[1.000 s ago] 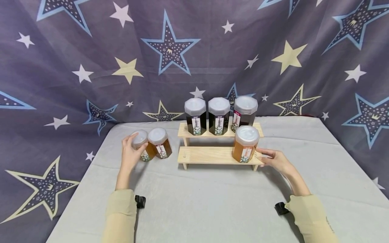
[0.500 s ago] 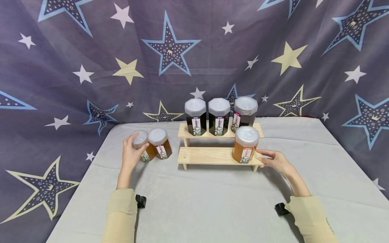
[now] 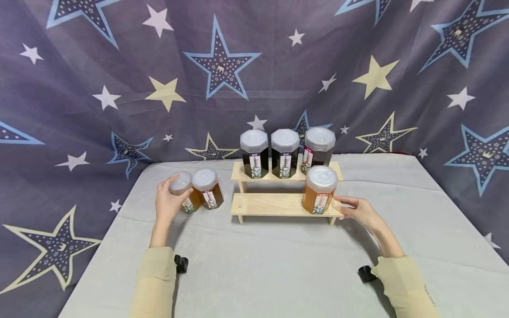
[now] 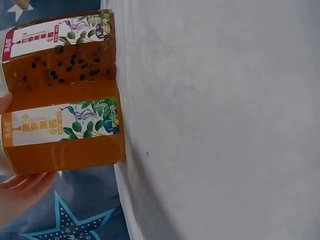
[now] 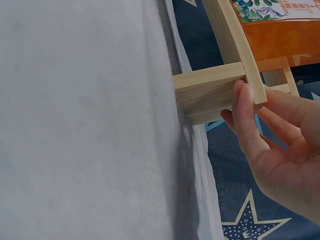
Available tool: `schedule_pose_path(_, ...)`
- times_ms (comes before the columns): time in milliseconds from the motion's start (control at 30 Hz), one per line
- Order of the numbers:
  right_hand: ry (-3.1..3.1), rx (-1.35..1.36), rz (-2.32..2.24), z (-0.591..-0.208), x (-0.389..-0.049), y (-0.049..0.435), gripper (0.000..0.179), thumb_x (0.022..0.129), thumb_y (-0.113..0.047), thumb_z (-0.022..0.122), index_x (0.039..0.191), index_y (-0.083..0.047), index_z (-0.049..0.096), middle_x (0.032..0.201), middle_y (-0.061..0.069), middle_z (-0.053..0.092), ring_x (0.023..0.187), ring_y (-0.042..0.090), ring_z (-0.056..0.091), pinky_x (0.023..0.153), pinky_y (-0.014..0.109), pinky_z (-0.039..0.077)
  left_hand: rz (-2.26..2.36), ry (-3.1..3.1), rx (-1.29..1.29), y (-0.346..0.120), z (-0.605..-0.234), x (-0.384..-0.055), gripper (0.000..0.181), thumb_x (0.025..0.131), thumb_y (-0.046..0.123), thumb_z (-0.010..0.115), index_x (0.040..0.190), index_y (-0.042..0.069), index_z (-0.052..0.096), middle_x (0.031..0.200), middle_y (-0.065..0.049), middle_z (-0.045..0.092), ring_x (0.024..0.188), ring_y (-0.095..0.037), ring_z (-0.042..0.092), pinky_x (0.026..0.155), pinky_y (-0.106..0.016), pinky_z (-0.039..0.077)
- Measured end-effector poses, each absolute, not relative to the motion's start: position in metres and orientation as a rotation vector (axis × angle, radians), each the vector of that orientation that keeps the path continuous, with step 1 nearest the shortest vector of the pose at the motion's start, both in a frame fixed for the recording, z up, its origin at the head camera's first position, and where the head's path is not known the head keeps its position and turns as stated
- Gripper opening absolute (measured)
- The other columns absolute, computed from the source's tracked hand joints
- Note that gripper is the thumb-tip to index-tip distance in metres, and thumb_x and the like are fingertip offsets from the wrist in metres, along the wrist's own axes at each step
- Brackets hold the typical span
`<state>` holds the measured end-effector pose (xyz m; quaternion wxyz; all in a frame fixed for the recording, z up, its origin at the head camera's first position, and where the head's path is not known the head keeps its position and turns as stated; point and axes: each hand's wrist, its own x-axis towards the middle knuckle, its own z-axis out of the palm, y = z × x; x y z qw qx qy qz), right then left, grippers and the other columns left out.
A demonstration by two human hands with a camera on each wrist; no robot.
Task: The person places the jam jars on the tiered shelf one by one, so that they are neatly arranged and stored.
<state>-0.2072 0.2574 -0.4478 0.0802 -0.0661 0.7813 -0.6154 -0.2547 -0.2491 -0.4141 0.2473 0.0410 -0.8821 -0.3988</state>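
My left hand (image 3: 169,201) holds an amber jam jar (image 4: 60,122) by its pale lid, thumb on the near side and fingers round the far side. The jar stands upright on the cloth at the left. Right beside it is a second jam jar (image 3: 212,197), darker amber, with black seeds showing in the left wrist view (image 4: 60,65). At the right, my right hand (image 3: 359,211) pinches the end of the lower board of a two-step wooden stand (image 3: 270,204). An orange jam jar (image 3: 317,201) sits on that board, close to those fingers.
On the upper step (image 3: 236,171) stand three dark jars, a left one (image 3: 254,161), a middle one (image 3: 284,161) and a right one (image 3: 318,154). Grey cloth (image 3: 262,265) covers the table. Behind hangs a dark curtain (image 3: 274,84) with a star print.
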Motion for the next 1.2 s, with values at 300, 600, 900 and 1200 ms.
schedule_pose_path(300,2.346,-0.229,-1.852,-0.448,-0.206,0.256,0.046,0.083,-0.004,0.057,0.121,0.017,0.040,0.116,0.027,0.052,0.072,0.008,0.062,0.068,0.032,0.051,-1.022,-2.411,0.208,-0.248,-0.411,-0.250,0.056,0.064,0.018,0.076,0.114,0.005,0.056,0.106,-0.021,0.044,0.099,-0.038,0.044,0.087,-0.051,0.034)
schedule_pose_path(600,2.317,-0.212,-1.868,-0.444,-0.204,0.256,0.045,0.084,0.000,0.054,0.123,0.017,0.038,0.118,0.034,0.045,0.072,0.007,0.061,0.069,0.034,0.051,-0.995,-2.402,0.270,-0.246,-0.409,-0.238,0.056,0.064,0.022,0.076,0.114,0.008,0.056,0.105,-0.020,0.044,0.097,-0.039,0.046,0.082,-0.052,0.035)
schedule_pose_path(900,2.346,-0.265,-1.880,-0.451,-0.207,0.259,0.045,0.083,-0.005,0.058,0.120,0.015,0.043,0.114,0.022,0.055,0.073,0.009,0.062,0.067,0.033,0.051,-0.967,-2.367,0.278,-0.240,-0.395,-0.223,0.057,0.062,0.026,0.077,0.113,0.011,0.058,0.103,-0.018,0.044,0.096,-0.038,0.047,0.079,-0.051,0.037)
schedule_pose_path(1200,2.355,-0.240,-1.877,-0.447,-0.205,0.257,0.045,0.082,-0.002,0.056,0.120,0.017,0.042,0.113,0.026,0.054,0.071,0.009,0.062,0.066,0.032,0.052,-0.962,-2.299,0.236,-0.226,-0.380,-0.208,0.055,0.060,0.025,0.079,0.110,0.011,0.060,0.098,-0.016,0.045,0.093,-0.034,0.047,0.077,-0.047,0.037)
